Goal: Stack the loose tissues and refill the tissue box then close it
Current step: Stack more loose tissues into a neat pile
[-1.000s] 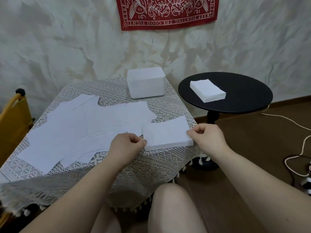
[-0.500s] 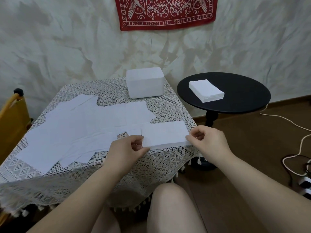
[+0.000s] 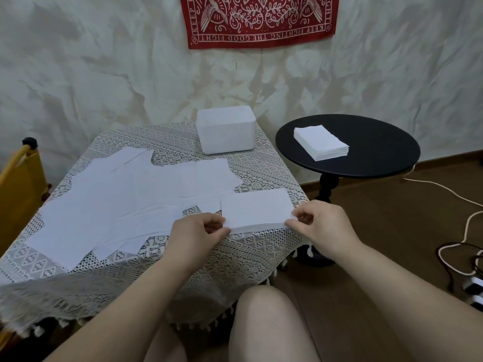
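- The left hand (image 3: 196,232) pinches the near-left corner of a small squared stack of white paper tissues (image 3: 254,209), fingers curled in with the thumb against the pile's edge.
- The right hand (image 3: 322,226) pinches the near-right corner of the same stack the same way; both hands are closed on it, one at each short end.
- The stack lies on the near right corner of the white lace tablecloth (image 3: 235,257), close to the table's edge, and looks only a few sheets thick.
- Tissue like this is very light, limp and easily creased. A thin pile will likely sag in the middle if lifted by the corners alone, and the top sheets may slide or fan out.
- Holding it at both short ends, with fingers under and thumbs on top, seems the soundest way; pressing lightly should keep the sheets aligned without tearing them.
- To the left, a spread of loose white tissues (image 3: 117,205) overlaps across the cloth, not yet gathered.
- The white rounded rectangular tissue box (image 3: 226,133) stands at the far edge of the table, well apart from the hands; I cannot tell whether it is open.
- A thicker, neat pile of white tissues (image 3: 321,143) rests on the round black side table (image 3: 379,152) to the right.
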The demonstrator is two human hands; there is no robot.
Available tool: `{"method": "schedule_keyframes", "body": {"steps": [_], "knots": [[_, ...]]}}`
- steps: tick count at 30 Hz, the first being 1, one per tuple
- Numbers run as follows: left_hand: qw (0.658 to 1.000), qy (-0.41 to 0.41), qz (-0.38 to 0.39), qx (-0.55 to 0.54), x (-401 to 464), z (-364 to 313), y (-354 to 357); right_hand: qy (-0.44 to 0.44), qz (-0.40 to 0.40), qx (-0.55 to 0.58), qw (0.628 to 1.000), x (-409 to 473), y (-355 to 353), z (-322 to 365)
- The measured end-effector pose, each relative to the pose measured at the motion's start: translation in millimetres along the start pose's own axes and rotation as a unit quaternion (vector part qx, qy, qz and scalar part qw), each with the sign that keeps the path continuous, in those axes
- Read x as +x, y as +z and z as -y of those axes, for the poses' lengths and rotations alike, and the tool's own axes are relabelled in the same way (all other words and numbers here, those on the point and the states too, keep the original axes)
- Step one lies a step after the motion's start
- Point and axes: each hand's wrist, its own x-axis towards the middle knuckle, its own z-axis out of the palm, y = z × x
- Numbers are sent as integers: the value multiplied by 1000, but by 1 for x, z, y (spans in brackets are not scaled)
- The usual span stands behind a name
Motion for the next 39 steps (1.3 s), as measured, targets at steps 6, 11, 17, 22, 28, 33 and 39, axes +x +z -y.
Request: {"method": "schedule_keyframes", "body": {"steps": [6,11,17,22,28,33,39], "knots": [[1000,4,8,14,2,2,0,-21,8,-19,1000,-1,2,-4],[1000,7,6,22,2,2,0,-40,5,-22,999,0,3,-6],[996,34,2,80,1,2,5,-92,6,-46,995,-3,7,-9],[995,44,11,93,1,-1,3,-83,12,-67,994,0,8,-7],[995,68,-41,56,-12,7,-13,-124,-59,-48,989,3,17,24],[987,40,-114,108,-12,40,-56,-184,-28,-10,982,12,49,76],[976,-1,-147,163,13,85,-105,-172,53,32,983,35,85,134]]}}
